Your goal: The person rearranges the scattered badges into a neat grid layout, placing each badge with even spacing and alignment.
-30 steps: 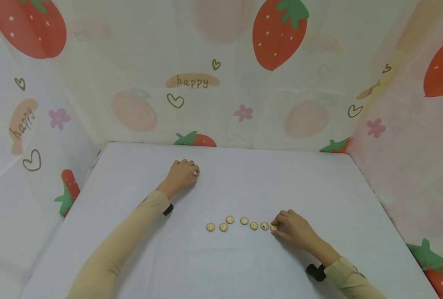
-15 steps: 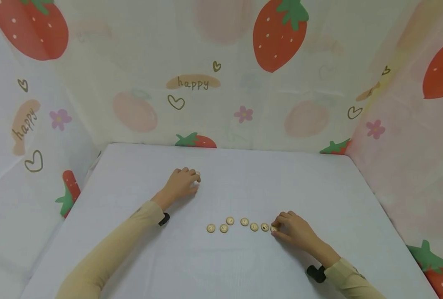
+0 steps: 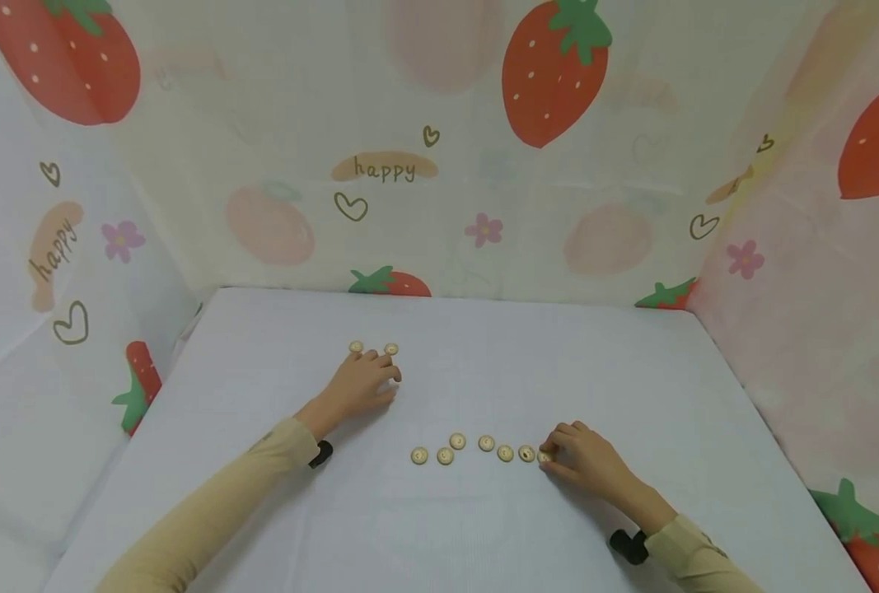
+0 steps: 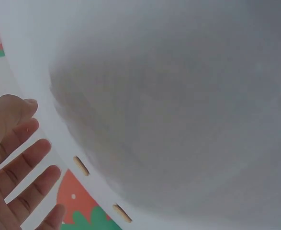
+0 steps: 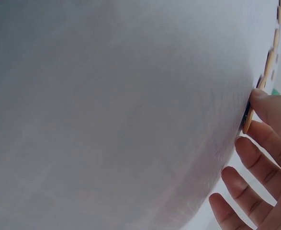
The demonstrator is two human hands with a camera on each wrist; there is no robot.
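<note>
My left hand (image 3: 353,385) hovers low over the far left of the table, fingers loosely extended and holding nothing. Just beyond its knuckles lie two small round wooden discs, a left disc (image 3: 356,347) and a right disc (image 3: 390,349); the left wrist view shows both edge-on, apart from the open fingers (image 4: 32,153). At the right end of a row of similar discs, my right hand (image 3: 591,461) pinches a wooden disc (image 5: 248,120) between thumb and index finger. The hand partly hides that disc in the head view. Its other fingers are spread above the cloth.
Several more discs form an uneven row mid-table, among them a leftmost disc (image 3: 419,455), a raised one (image 3: 457,441) and a dark-marked disc (image 3: 526,454). White cloth covers the table (image 3: 380,527). Strawberry-printed curtains (image 3: 387,218) stand behind and at both sides.
My left hand has let go of the right-hand far disc and drawn back toward me, bringing both far discs into sight. My right hand stays at the row's end.
</note>
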